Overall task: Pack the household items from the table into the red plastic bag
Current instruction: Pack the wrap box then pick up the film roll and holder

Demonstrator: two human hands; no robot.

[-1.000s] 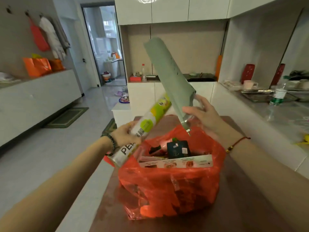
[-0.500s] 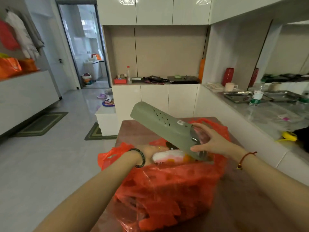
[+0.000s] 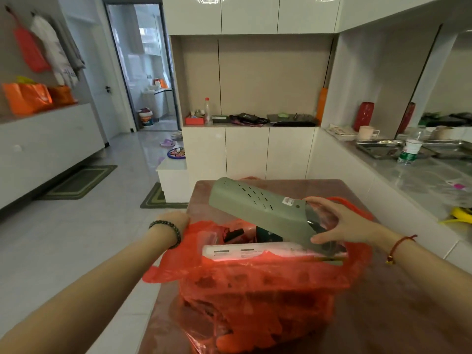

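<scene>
The red plastic bag (image 3: 255, 290) stands open on the brown table (image 3: 388, 315). Inside it lie a long white box (image 3: 242, 251) and dark items. A grey-green perforated holder (image 3: 258, 208) lies slanted over the bag's mouth, its closed end pointing up and left. My right hand (image 3: 342, 223) grips its open lower end, thumb below and fingers on top. At the bag's left rim, my left hand (image 3: 175, 219) holds the plastic, its fingertips hidden behind it.
A grey counter (image 3: 421, 180) runs along the right with a water bottle (image 3: 410, 149), metal trays and a yellow item (image 3: 459, 214). A low white cabinet (image 3: 173, 175) stands beyond the table's far left corner. Tiled floor lies to the left.
The spray can that my left hand carried has gone into the bag, and that hand came out to the left rim. My right hand tipped the green holder from upright to a low slant.
</scene>
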